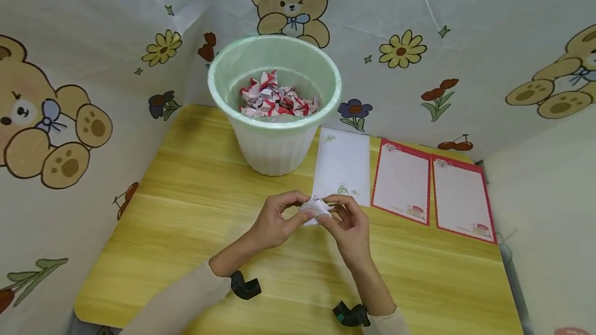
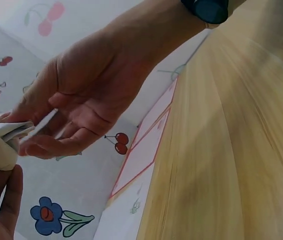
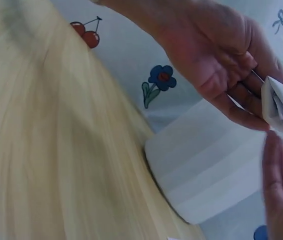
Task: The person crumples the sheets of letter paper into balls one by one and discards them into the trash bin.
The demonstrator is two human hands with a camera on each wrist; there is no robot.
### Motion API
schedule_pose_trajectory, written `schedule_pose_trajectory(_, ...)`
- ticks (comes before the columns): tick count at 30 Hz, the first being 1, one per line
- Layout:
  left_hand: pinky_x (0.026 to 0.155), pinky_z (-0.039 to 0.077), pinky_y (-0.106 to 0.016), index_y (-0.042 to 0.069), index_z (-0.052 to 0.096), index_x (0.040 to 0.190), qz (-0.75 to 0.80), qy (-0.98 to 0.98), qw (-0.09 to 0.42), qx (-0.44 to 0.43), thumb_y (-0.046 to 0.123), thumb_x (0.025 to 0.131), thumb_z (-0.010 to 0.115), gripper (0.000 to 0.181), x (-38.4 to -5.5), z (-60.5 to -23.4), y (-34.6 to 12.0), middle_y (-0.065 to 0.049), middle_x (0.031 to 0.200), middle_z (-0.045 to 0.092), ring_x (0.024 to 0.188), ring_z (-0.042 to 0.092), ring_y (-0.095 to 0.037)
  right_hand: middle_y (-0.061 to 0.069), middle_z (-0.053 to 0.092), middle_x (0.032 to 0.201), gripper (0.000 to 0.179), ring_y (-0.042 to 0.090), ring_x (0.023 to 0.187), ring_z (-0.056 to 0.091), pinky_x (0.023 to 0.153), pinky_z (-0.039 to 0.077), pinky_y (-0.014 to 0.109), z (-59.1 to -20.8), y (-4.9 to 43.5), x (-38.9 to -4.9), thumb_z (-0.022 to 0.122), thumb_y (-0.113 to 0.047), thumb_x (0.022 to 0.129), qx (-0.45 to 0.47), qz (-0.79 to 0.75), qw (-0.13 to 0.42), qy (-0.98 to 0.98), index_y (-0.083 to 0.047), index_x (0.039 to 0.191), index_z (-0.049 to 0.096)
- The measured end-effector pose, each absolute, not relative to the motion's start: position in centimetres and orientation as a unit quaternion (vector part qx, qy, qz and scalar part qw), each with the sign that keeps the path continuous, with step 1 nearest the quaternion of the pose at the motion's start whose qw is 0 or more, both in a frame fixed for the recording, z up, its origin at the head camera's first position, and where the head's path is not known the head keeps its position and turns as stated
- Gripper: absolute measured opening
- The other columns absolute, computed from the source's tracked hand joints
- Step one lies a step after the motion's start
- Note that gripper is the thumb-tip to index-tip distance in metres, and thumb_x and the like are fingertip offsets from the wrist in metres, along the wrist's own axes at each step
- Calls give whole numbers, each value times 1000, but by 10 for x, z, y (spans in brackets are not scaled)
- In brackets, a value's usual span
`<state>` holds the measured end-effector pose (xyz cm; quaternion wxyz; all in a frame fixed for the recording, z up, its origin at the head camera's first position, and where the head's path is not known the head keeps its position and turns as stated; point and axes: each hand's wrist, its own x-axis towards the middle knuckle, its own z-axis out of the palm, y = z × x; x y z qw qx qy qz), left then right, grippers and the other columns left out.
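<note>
A crumpled, folded piece of white paper (image 1: pixel 316 210) is held above the table between both hands. My left hand (image 1: pixel 274 224) pinches its left side with thumb and fingers, and my right hand (image 1: pixel 351 226) pinches the right side. The left wrist view shows folded layers of the paper (image 2: pixel 1 145) standing out toward the right hand (image 2: pixel 86 90). Over in the right wrist view, the paper (image 3: pixel 279 105) is partly cut off by the frame edge. Just beyond the hands lies a flat white sheet with small green prints (image 1: pixel 344 164).
A pale green bin (image 1: pixel 274 149) stands at the back of the wooden table (image 1: pixel 195 195), holding several crumpled red-and-white papers (image 1: pixel 274 98). Two red-bordered sheets (image 1: pixel 402 180) lie at the right. A bear-printed cloth (image 1: pixel 363 4) hangs behind.
</note>
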<state>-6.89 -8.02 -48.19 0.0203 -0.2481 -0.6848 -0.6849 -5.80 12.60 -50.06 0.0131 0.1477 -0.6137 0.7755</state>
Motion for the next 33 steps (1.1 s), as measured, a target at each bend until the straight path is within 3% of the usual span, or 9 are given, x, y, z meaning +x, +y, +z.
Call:
schedule_pose_trajectory(5,90,65,-31,5,76,113,-683,-687,10,-249,2,102,72,12,-70,-483,-80,-16,106,78,97,70,-8,-1,72,114,18,12,106,71,91,64,24,-505,124,-57,74,20,90,200,751,116,-618,18,103,62)
schedule_pose_trajectory(11,96,63,-29,7,76,116,-684,-688,-4,-243,4,102,73,15,-72,-489,-80,-13,118,72,109,68,-10,0,73,107,12,12,99,73,82,63,18,-505,129,-60,76,13,91,237,731,152,-621,14,91,65)
schedule_pose_trajectory(16,93,66,-31,1,75,117,-699,-677,-19,-227,2,101,74,17,-69,-496,-81,-18,126,66,113,67,-9,3,74,102,10,13,93,73,77,63,19,-503,136,-61,77,14,90,256,720,157,-626,12,89,67)
schedule_pose_trajectory(25,87,67,-29,-2,72,125,-728,-655,-44,-198,4,104,69,22,-65,-501,-78,-24,115,71,100,74,-6,5,77,103,9,17,92,74,77,64,20,-501,141,-63,78,10,92,265,723,147,-620,12,91,69)
schedule_pose_trajectory(33,77,67,-38,4,69,131,-726,-652,-41,-217,5,108,63,24,-63,-493,-74,-24,115,74,95,74,-7,6,76,105,9,15,98,74,80,64,21,-495,147,-65,76,16,90,292,713,119,-627,10,94,71)
